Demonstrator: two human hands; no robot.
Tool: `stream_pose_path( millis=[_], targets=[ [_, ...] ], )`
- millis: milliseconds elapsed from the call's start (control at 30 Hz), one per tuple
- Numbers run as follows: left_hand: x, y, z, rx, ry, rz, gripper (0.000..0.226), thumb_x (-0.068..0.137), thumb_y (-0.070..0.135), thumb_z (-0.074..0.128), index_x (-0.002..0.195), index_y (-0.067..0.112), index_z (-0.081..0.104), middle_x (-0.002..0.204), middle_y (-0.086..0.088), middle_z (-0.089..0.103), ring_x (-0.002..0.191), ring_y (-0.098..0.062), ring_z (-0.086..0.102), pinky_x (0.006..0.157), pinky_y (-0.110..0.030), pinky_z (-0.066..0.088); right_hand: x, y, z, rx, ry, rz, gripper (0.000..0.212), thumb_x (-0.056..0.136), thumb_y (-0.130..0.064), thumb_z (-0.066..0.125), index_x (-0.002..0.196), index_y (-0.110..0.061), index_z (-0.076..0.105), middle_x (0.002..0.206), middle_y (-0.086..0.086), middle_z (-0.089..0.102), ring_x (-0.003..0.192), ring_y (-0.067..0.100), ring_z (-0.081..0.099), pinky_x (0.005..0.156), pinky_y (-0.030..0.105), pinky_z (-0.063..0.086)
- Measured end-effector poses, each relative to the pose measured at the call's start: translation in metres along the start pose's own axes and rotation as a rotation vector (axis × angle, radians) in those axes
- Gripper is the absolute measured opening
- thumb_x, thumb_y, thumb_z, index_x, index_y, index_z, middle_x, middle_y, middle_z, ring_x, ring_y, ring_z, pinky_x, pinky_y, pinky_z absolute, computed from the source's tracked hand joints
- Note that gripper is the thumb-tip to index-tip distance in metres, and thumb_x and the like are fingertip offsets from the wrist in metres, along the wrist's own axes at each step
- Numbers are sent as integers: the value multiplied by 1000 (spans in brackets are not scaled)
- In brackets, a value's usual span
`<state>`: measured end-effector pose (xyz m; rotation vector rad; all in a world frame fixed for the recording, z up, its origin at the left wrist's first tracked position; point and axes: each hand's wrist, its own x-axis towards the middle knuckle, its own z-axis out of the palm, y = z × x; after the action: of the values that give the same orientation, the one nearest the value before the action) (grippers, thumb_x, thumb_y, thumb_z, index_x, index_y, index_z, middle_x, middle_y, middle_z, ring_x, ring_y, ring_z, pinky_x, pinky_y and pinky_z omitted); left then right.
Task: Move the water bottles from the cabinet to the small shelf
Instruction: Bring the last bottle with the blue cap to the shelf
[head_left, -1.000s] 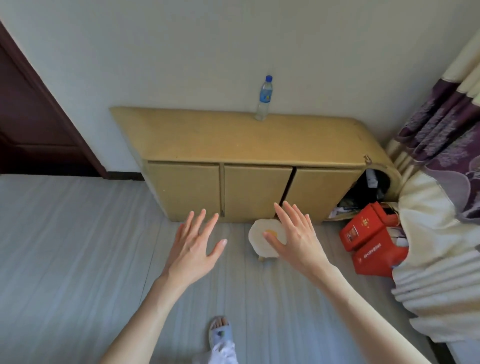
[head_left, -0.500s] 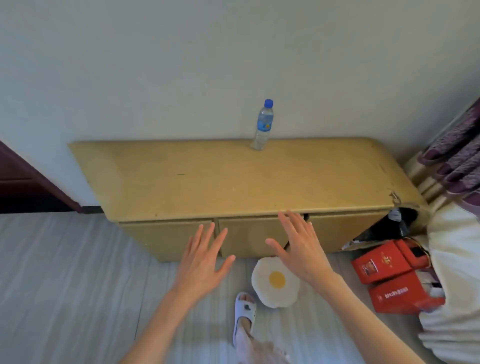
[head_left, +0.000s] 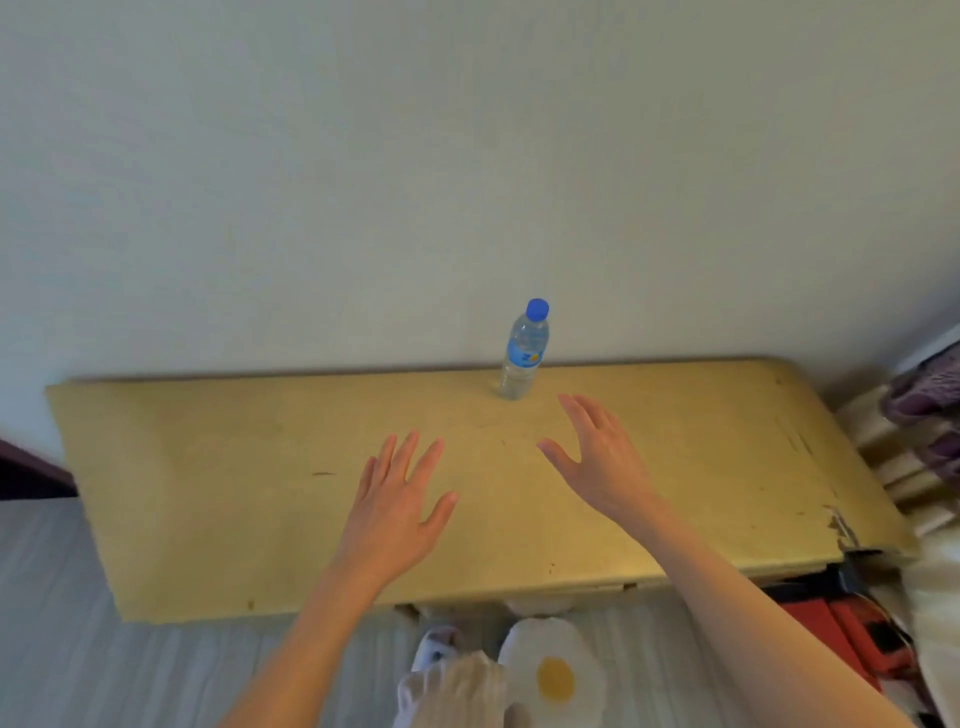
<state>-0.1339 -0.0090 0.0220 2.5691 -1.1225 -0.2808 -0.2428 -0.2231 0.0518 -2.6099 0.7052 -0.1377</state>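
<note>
Both hands are empty from where I watch: my left hand (head_left: 397, 506) is spread flat with its fingers straight and fanned above the cabinet top, and my right hand (head_left: 597, 457) is likewise released, fingers straight and angled up toward the bottle, thumb held out to the side. Neither one touches anything that I can make out.

Behind it all, the pale wall (head_left: 415, 156) fills the upper half of the head view. Below it the cabinet (head_left: 208, 493) stretches across almost the full width, its yellowish top scuffed and chipped at the near right corner. Grey striped floor (head_left: 78, 649) shows along the bottom left. At the right edge I see a purple patterned curtain (head_left: 930, 395) with cream folds under it, and lower down, beside the cabinet's right end, red boxes (head_left: 841, 639) partly hidden by my right forearm.

On the floor just in front of the cabinet lies a fried-egg shaped cushion (head_left: 553, 670), white with a yellow centre, and just left of it a pale slipper (head_left: 441, 644) on a foot.

Only 1 water bottle (head_left: 524, 353) is in sight: clear, with a blue cap and a blue label, it stands upright at the back of the cabinet top against the wall, near my right fingertips (head_left: 569, 402) yet apart from them.
</note>
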Motion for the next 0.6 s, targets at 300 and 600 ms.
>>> stream_pose_path(
  millis=[300,600],
  targets=[
    [118,-36,14,36,-139,105,71,85,64,5,136,22,34,142,-12,39,132,-36,30,103,-46,21,155,27,6,109,62,178,58,88,-21,56,138,-8,30,132,19,42,118,35,44,95,39,36],
    [173,-59,22,-44,-174,189,82,79,72,1,141,23,22,150,-8,25,140,-25,13,110,-37,11,216,25,28,134,86,261,37,86,-29,57,117,-9,49,109,10,49,81,20,46,69,27,34]
  ],
)
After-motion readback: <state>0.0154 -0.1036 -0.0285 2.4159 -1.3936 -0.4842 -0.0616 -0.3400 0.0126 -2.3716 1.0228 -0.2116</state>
